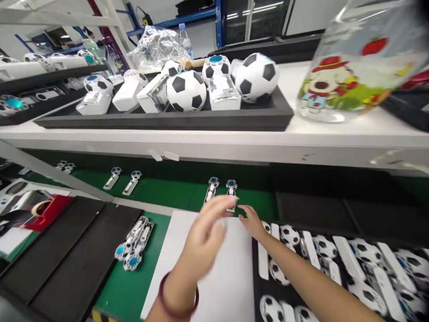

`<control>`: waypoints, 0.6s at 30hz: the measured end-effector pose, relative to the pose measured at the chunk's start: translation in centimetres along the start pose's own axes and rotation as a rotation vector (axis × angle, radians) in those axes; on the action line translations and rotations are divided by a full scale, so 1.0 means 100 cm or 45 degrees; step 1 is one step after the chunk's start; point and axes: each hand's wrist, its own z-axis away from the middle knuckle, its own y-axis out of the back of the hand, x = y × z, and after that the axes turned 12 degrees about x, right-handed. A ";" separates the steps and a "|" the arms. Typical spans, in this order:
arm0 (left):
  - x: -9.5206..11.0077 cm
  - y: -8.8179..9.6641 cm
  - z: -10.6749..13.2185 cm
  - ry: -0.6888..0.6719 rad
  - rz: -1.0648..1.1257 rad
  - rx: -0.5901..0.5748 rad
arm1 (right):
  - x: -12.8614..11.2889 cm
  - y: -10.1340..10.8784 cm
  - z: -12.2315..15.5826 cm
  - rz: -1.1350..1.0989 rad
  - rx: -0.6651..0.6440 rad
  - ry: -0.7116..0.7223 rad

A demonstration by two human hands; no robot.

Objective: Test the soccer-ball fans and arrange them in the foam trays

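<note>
So the unit (231,185) sits on the green mat (177,188), just past the fingertips of both hands. The left hand (204,235) is blurry, but its grip is loose, thumb away from the fingers, and they overlap the unit's near end (can't tell if they're actually touching it). The right hand (250,219) is just beside that end, relaxed, fingers apart. A second unit (213,182) lies just left of it.

The black tray (263,287) on the right holds rows of white football parts, and the shelf tray (161,121) has ball-headed pieces with white handles.

The unit's round head points away from the person, handle toward them, long axis running nearly straight out. The second one's handle slants a bit left at its near end.
</note>
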 end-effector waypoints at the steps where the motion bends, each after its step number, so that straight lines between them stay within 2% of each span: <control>1: -0.029 -0.002 -0.038 -0.018 -0.283 0.023 | 0.004 -0.016 -0.017 0.028 0.015 -0.110; 3: -0.093 -0.010 -0.107 0.076 -0.446 0.052 | 0.013 -0.042 -0.048 0.078 0.047 -0.346; 5: -0.155 -0.023 -0.160 0.170 -0.544 0.042 | 0.021 -0.061 -0.074 0.093 0.078 -0.541; 7: -0.204 -0.037 -0.194 0.269 -0.589 0.006 | 0.027 -0.073 -0.096 0.078 0.112 -0.688; 9: -0.235 -0.051 -0.213 0.367 -0.579 -0.038 | 0.030 -0.079 -0.110 0.021 0.129 -0.794; 11: -0.252 -0.063 -0.218 0.464 -0.507 -0.093 | 0.029 -0.078 -0.116 -0.103 0.101 -0.871; 13: -0.255 -0.072 -0.211 0.548 -0.357 -0.158 | 0.024 -0.071 -0.112 -0.308 0.027 -0.923; 15: -0.248 -0.076 -0.193 0.595 -0.137 -0.220 | 0.015 -0.056 -0.098 -0.562 -0.039 -0.942; 18: -0.219 -0.070 -0.152 0.590 0.197 -0.269 | -0.007 -0.018 -0.064 -0.945 -0.074 -0.905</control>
